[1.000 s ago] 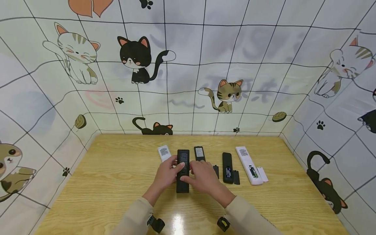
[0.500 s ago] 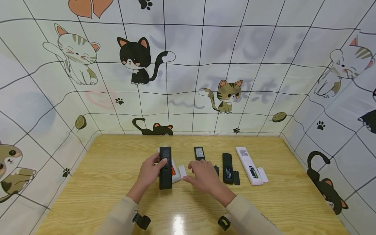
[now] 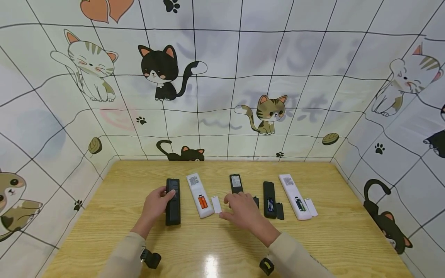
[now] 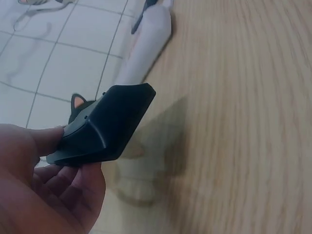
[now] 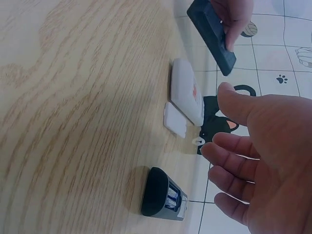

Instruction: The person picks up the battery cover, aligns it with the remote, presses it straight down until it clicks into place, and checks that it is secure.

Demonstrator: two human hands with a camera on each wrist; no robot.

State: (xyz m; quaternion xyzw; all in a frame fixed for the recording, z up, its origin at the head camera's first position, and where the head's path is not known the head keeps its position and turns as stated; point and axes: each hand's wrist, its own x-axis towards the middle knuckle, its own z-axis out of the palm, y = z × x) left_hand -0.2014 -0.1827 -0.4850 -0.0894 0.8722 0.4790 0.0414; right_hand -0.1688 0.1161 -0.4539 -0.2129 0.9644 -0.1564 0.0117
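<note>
My left hand (image 3: 155, 204) grips a black remote control (image 3: 173, 208) by its side, thumb on top. In the left wrist view that remote (image 4: 114, 122) is raised off the table, its shadow falling on the wood. My right hand (image 3: 241, 210) hovers with relaxed fingers and holds nothing; the right wrist view shows its bare palm (image 5: 287, 151). It partly covers a second black remote (image 3: 236, 181) in the head view. Between the hands lie a white remote (image 3: 195, 187) with orange batteries in its uncovered compartment and its white battery cover (image 3: 216, 204).
Right of my right hand are a black battery cover (image 3: 256, 201), another black remote (image 3: 269, 189) with its cover (image 3: 279, 211), and a larger white remote (image 3: 290, 189) with its cover (image 3: 311, 207). A cat-print cloth (image 3: 215, 88) walls the wooden table (image 3: 139, 181) at the back and sides.
My left hand has carried the black remote leftward from the right hand, past the white remote, which now shows fully. The right hand has let go and stays nearly in place.
</note>
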